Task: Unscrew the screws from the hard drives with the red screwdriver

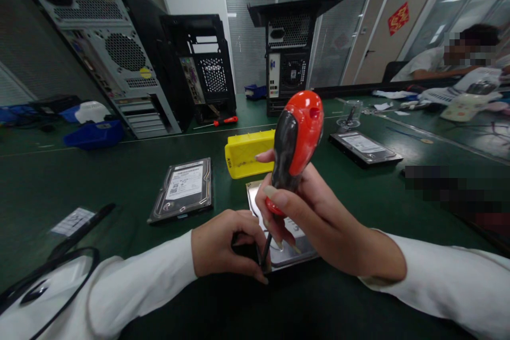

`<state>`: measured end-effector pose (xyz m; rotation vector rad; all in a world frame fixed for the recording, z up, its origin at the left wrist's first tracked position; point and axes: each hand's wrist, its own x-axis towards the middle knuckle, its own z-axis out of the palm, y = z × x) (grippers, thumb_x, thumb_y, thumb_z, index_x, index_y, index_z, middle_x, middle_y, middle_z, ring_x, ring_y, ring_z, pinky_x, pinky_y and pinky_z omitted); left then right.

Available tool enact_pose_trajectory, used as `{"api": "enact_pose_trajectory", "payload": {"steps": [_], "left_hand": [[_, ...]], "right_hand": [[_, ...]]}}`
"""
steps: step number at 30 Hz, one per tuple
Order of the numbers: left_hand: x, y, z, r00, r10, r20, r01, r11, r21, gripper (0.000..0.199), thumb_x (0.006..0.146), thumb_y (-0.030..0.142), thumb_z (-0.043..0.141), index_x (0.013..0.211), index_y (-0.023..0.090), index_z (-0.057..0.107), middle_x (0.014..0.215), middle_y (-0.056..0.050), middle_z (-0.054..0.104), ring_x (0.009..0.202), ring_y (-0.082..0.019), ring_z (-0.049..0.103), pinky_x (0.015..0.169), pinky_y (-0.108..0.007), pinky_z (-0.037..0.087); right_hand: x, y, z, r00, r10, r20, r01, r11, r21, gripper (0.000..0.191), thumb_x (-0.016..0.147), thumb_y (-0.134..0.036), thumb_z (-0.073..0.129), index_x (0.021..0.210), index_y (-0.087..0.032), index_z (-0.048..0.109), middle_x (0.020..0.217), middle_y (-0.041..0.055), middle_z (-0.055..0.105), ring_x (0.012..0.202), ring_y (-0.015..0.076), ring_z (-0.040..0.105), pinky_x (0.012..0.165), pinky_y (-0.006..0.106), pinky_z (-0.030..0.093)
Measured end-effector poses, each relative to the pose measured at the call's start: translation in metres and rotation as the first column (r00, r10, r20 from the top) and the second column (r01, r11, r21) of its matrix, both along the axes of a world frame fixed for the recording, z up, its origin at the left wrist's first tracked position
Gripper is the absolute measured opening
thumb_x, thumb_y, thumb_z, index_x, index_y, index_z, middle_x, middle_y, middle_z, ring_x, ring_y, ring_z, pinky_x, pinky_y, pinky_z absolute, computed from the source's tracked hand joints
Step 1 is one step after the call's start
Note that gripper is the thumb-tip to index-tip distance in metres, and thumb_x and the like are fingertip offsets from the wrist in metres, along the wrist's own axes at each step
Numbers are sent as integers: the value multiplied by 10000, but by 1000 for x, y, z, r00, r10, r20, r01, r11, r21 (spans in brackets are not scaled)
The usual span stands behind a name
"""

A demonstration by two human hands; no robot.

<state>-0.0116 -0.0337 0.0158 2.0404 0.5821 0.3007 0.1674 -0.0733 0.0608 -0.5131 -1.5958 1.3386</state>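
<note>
Green surface (366, 196), with a hard drive (292, 256) lying flat at mid-width toward the near edge. Left hand (223, 241): curled at the drive's near left corner, thumb and fingers about the lower shaft; whether it grips shaft or drive cannot be told. Right hand (324, 218): closed around the handle of a red-and-black screwdriver (298, 138), held tilted, shaft running down to that same corner.

Bare green shows between the left hand and a printed slip (74, 221) toward the left edge, and again between the worked drive and a second drive (185, 186) to its left. A yellow bin (247, 154) stands just behind the worked drive, narrowing room on that side. A third drive (364, 146) lies well apart, toward the right edge. Beyond are a blue bin (95, 134), a red-handled screwdriver (217, 122) and three computer cases (127, 53) along the far edge. A person (438, 64) sits past the far right corner.

Writing: print on the worked drive, largely covered by the right hand; white label with square code on the second drive, text illegible; black characters on the yellow bin, uncertain; white label on the third, unreadable.
</note>
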Motion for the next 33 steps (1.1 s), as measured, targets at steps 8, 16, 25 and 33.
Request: {"api": "enact_pose_trajectory", "payload": {"steps": [8, 16, 25, 33], "left_hand": [[-1, 0, -5, 999, 20, 43, -22, 998, 59, 196, 647, 257, 779, 775, 156, 669, 783, 12, 621, 695, -119, 501, 582, -204, 370], [1, 0, 0, 996, -7, 84, 4, 1000, 27, 204, 633, 218, 788, 768, 152, 651, 813, 5, 638, 781, -144, 552, 635, -214, 424], [2, 0, -2, 997, -35, 65, 24, 987, 157, 147, 665, 257, 766, 726, 154, 681, 781, -3, 623, 761, -139, 549, 599, -195, 415], [4, 3, 0, 994, -94, 55, 85, 984, 155, 124, 683, 225, 755, 720, 142, 671, 734, -4, 625, 718, -122, 530, 573, -184, 378]], "right_hand": [[1, 0, 0, 1000, 29, -8, -29, 1000, 12, 277, 912, -212, 424, 1167, -212, 316, 670, -54, 435, 485, 25, 418, 445, 132, 388], [1, -1, 1, 997, 67, -49, -67, 998, 20, 276, 897, -188, 461, 1151, -213, 357, 683, -51, 453, 530, 25, 457, 479, 126, 416], [5, 5, 9, 998, -12, 69, 2, 990, 140, 271, 831, -205, 582, 1077, -174, 473, 888, -6, 542, 796, 53, 539, 708, 163, 472], [8, 2, 32, 991, -15, 131, -1, 993, 121, 306, 910, -284, 438, 1197, -178, 450, 1024, 41, 573, 850, 101, 573, 746, 234, 492]]}}
